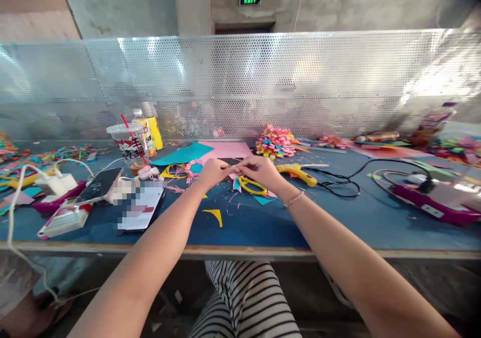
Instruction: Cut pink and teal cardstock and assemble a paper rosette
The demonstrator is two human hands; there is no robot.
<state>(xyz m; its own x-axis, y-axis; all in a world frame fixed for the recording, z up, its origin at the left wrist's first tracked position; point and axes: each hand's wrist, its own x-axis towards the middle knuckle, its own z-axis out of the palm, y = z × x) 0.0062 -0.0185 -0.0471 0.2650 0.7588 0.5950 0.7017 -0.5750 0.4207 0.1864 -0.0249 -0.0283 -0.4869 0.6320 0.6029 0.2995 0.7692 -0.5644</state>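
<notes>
My left hand [216,172] and my right hand [258,170] meet above the middle of the blue table, fingertips pinched together. Whatever lies between them is too small or hidden to make out. Yellow-handled scissors [251,187] rest just below my right hand. Close to my left hand is a pink fringed paper flower [189,170] with a blue centre, beside a second yellow handle [171,172]. To the right of my right hand lies a yellow glue gun [306,177]. Pink paper [225,149] and teal paper [186,153] sheets lie behind my hands.
A pile of fringed paper flowers [276,141] sits behind the glue gun. Phones [141,210], a plastic cup [128,145] with a straw and a power strip [56,198] stand left. Another purple power strip [432,205] is right. A perforated metal screen [240,77] borders the back.
</notes>
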